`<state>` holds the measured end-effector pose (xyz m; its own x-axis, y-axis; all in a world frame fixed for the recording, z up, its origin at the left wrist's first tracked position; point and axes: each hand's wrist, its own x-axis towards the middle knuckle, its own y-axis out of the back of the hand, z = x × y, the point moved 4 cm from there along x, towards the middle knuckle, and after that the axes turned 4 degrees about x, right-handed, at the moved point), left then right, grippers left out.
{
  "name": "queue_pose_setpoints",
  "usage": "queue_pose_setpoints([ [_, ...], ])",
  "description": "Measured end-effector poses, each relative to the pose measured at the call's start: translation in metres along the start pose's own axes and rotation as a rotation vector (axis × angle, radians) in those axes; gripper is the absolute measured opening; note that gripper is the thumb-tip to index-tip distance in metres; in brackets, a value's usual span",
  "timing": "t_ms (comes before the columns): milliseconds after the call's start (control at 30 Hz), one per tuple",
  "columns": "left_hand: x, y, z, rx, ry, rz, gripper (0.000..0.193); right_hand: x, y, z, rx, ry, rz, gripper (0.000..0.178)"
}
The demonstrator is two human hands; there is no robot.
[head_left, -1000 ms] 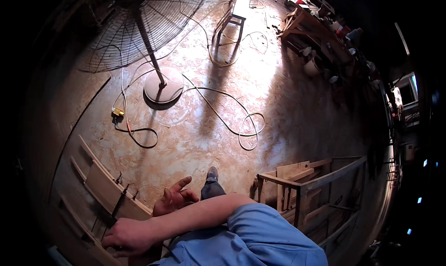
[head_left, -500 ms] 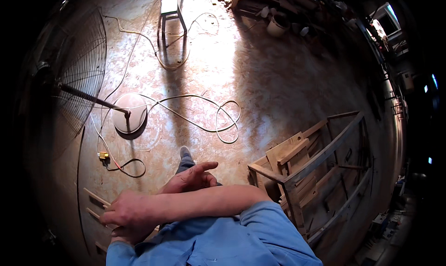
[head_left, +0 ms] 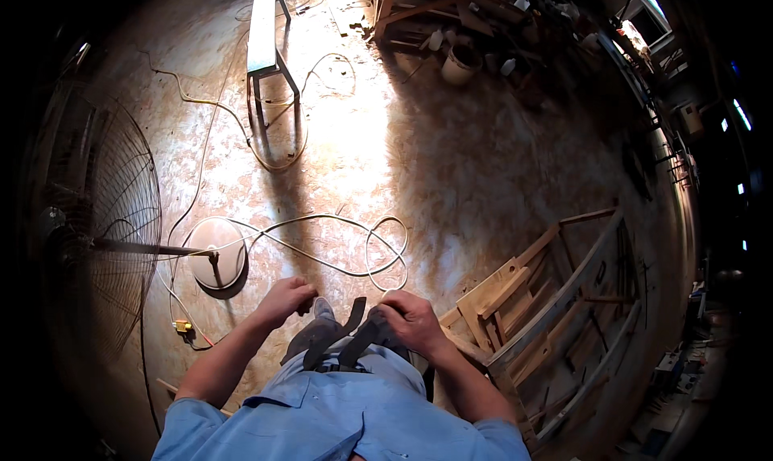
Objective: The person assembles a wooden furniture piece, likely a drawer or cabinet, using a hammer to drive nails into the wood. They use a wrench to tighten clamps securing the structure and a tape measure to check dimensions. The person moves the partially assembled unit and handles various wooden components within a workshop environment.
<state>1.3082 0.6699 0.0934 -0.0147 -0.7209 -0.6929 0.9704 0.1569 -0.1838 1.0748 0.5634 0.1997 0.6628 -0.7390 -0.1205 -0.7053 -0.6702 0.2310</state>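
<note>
Two dark straps rise from the waist of my grey trousers, below my blue shirt [head_left: 338, 413]. One strap [head_left: 338, 336] stands up between my hands with its end free. The other strap [head_left: 358, 347] runs toward my right hand [head_left: 412, 320], whose fingers are closed around its end. My left hand [head_left: 283, 302] hovers to the left of the straps, apart from them. Its fingers are curled in, and whether anything is inside them is hidden. A black buckle or belt part shows dimly at my waist.
A large caged fan [head_left: 121, 219] on a round base [head_left: 217, 256] stands at left. A pale cable [head_left: 322, 217] loops across the floor ahead. A narrow bench [head_left: 262, 26] stands farther off. At right lies a wooden frame [head_left: 555, 284] with boards; a bucket [head_left: 460, 65] sits far back.
My arms were crossed before my body; they have come apart to either side of my waist. The dark straps now show, one in my right hand. The view has shifted slightly.
</note>
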Motion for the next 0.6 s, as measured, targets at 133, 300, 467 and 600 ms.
queue_pose_setpoints([
  [133, 0.017, 0.016, -0.019, 0.524, 0.202, -0.018, 0.034, -0.054, 0.065, 0.106, -0.351, -0.328, 0.015, 0.017],
  [300, 0.025, -0.029, 0.0, 0.64, 0.343, -0.178, 0.041, -0.05, 0.12, 0.167, -0.445, -0.222, -0.196, 0.023],
  [467, 0.059, -0.099, 0.068, 0.787, 0.374, -0.162, 0.045, -0.007, 0.206, 0.177, -0.226, -0.334, -0.458, 0.037],
  [600, 0.076, -0.123, 0.1, 0.751, 0.395, -0.199, 0.043, 0.008, 0.272, 0.189, -0.202, -0.394, -0.529, 0.046],
])
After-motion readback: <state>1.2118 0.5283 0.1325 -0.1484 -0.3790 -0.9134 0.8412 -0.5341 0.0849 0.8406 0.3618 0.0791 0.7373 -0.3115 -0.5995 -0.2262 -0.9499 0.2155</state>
